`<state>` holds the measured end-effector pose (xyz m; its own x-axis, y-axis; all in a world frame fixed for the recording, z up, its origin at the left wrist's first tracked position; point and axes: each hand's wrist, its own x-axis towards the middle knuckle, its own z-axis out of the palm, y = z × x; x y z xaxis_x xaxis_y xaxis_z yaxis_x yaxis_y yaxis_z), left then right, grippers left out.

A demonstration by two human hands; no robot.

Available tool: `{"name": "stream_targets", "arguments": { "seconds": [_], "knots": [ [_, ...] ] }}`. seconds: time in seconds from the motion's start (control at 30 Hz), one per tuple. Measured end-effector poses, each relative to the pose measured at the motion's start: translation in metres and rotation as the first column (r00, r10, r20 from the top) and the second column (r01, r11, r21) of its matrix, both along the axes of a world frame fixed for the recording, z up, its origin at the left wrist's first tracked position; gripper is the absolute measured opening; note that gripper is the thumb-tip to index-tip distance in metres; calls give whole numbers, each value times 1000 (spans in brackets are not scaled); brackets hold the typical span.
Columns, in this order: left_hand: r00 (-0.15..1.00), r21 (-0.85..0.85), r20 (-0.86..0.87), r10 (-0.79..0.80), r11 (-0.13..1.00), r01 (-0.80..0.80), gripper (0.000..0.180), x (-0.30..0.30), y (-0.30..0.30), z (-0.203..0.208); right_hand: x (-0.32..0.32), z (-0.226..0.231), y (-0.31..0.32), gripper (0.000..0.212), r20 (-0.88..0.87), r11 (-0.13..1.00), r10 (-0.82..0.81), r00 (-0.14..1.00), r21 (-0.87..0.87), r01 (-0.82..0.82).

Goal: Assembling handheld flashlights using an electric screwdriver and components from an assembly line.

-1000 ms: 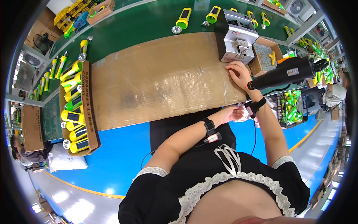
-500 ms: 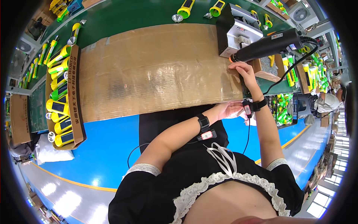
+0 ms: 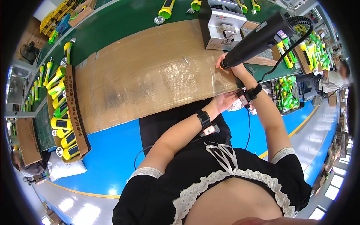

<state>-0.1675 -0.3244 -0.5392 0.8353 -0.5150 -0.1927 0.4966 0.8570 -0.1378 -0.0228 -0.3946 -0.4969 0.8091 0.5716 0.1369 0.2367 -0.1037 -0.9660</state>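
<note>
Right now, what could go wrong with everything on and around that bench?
The black corded tool crosses in front of the right hand in this view, so it might knock it; how close it truly is, I cannot tell. Its cable loops near the right forearm and could snag. On the left, yellow flashlights are piled in an open carton, some jutting past its edge, so a bump might spill one.

We count two hands, two black wrist straps, one cardboard sheet, one black cylindrical tool, one silver-fronted machine, one white sack and one black wire basket.
</note>
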Motion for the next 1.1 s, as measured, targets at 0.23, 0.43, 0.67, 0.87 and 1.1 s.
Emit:
{"name": "stream_targets", "arguments": {
  "seconds": [0.23,0.43,0.67,0.87,1.1],
  "knots": [
    [999,-59,40,30,998,-27,45,-2,3,2,-51,58,5,46,-207,971,200,958,-87,-222],
    [990,-58,128,63,997,-56,43,-2,7,-1,-94,49,-11,39,-350,998,43,936,-23,-55],
    [984,90,171,44,994,-60,26,0,4,-34,-136,44,-23,38,-255,989,73,964,144,-37],
    [978,69,203,46,996,-61,40,-5,8,2,-133,37,-31,32,-60,927,-226,972,293,233],
    [999,-49,32,34,998,-33,37,-3,3,16,-112,31,-33,25,191,815,-579,792,169,555]
  ]
}}
